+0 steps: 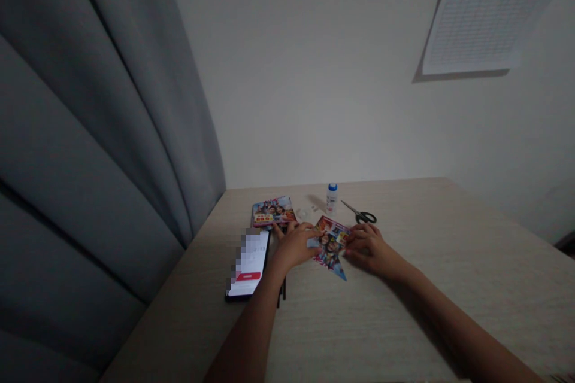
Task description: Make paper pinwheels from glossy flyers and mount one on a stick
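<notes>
A piece of glossy printed paper (331, 244), folded to pointed corners, is between my two hands at the middle of the table. My left hand (294, 245) has its thumb and a finger at the paper's left edge, pinching it, with its other fingers spread towards the back. At the paper's right edge, my right hand (369, 249) holds it between thumb and bent fingers. One pointed corner of the paper hangs towards me, below the hands. The fingertips are partly hidden by the paper and by the dim light.
Printed leaflets (272, 210) lie behind my left hand. A lit phone (248, 266) is left of my forearm, with thin dark sticks (284, 290) partly under the arm. Behind the paper are a blue-capped bottle (332, 197) and black-handled scissors (365, 216). A grey curtain (112, 102) hangs left.
</notes>
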{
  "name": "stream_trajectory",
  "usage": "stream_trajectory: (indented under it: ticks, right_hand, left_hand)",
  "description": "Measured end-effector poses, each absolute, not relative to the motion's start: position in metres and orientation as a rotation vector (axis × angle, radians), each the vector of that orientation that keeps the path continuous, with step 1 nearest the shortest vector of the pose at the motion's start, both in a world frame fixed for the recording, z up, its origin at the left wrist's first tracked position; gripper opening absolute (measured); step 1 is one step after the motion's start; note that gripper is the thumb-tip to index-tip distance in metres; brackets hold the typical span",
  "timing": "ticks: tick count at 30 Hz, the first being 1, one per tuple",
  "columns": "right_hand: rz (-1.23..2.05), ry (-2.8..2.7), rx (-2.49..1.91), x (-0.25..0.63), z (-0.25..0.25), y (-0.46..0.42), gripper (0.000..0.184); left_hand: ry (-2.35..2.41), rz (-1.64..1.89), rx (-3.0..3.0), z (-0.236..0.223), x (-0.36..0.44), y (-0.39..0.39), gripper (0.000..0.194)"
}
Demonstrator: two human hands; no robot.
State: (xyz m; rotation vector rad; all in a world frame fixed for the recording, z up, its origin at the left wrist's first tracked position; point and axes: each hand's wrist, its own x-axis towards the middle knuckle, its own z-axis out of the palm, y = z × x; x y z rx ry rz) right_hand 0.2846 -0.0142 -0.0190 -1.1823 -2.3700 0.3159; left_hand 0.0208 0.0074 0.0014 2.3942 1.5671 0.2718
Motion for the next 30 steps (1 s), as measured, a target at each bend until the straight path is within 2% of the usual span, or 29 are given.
stream_trajectory:
  ticks: [9, 15, 23, 30]
  right_hand:
    - [0.353, -2.137, -1.406, 0.274, -0.034, -0.009, 0.018]
    - [0.285, -2.085, -1.415, 0.267, -0.033, -0.012, 0.016]
    - [0.198, -2.164, -1.326, 0.266, -0.036, -0.013, 0.016]
    - [0.156, -2.200, -1.309, 0.264, -0.033, -0.014, 0.015]
  left_hand:
    - [1.629, 0.401, 2.350, -0.006, 0.030, 0.009, 0.036]
    - [1.651, 0.326, 2.338, 0.003, 0.036, 0.006, 0.051]
    - [1.509, 0.288, 2.434, 0.006, 0.039, -0.003, 0.040]
    - [1.484, 0.290, 2.441, 0.003, 0.038, -0.002, 0.038]
